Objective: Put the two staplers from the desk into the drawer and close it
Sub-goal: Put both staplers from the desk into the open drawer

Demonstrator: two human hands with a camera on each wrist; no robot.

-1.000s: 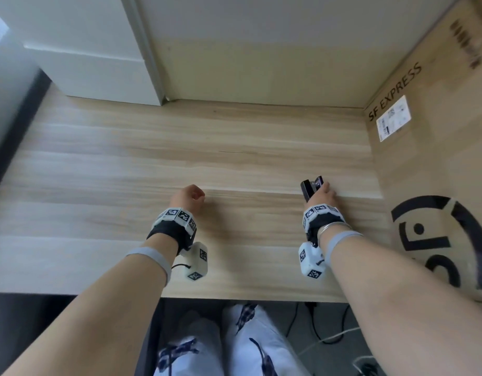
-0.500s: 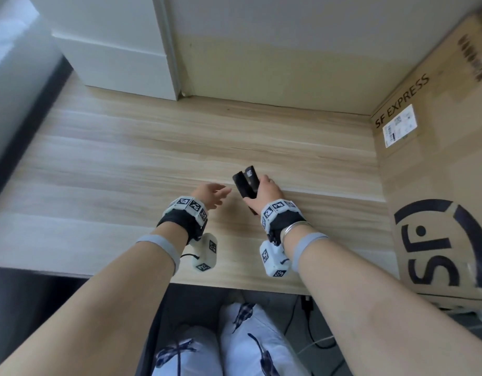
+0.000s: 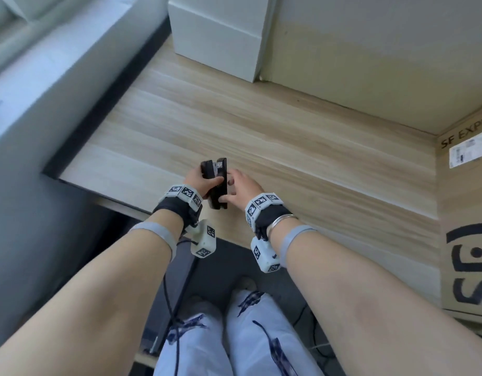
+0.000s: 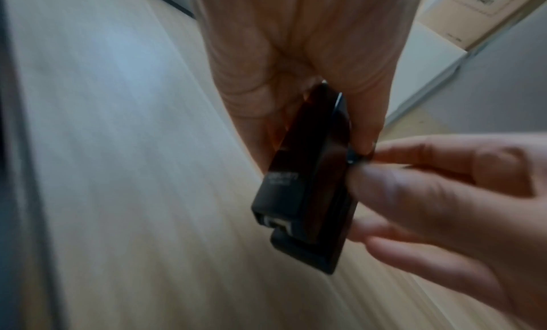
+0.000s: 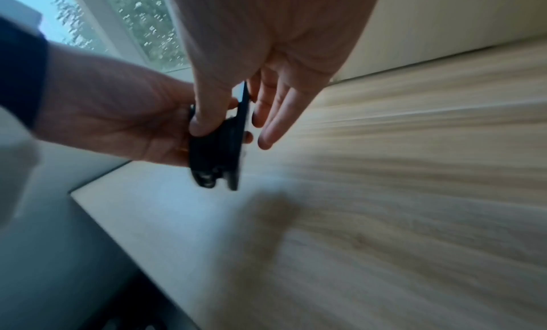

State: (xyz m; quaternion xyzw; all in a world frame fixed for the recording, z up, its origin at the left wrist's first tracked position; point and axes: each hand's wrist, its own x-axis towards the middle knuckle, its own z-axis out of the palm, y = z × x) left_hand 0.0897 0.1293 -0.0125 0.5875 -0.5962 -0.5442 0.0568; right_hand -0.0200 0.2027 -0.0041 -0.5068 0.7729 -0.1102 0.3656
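A black stapler (image 3: 217,185) is held upright above the wooden desk (image 3: 302,142), near its front left corner. My left hand (image 3: 199,183) grips it from the left, fingers curled round its body. My right hand (image 3: 233,187) pinches its right edge between thumb and index finger, the other fingers stretched out. The left wrist view shows the stapler (image 4: 308,185) front end down, with the right hand's fingers (image 4: 414,190) on its side. In the right wrist view the stapler (image 5: 214,152) sits between both hands. Only one stapler shows, and no drawer is in view.
A white box (image 3: 220,36) stands at the desk's back left by the wall. A large SF Express cardboard box (image 3: 467,226) fills the right side. A grey window sill (image 3: 44,77) runs along the left. My legs (image 3: 229,335) and cables lie under the desk's front edge.
The right hand carried the stapler from the right side of the desk to the left. The left hand opened, met it and now grips it. The view swung left.
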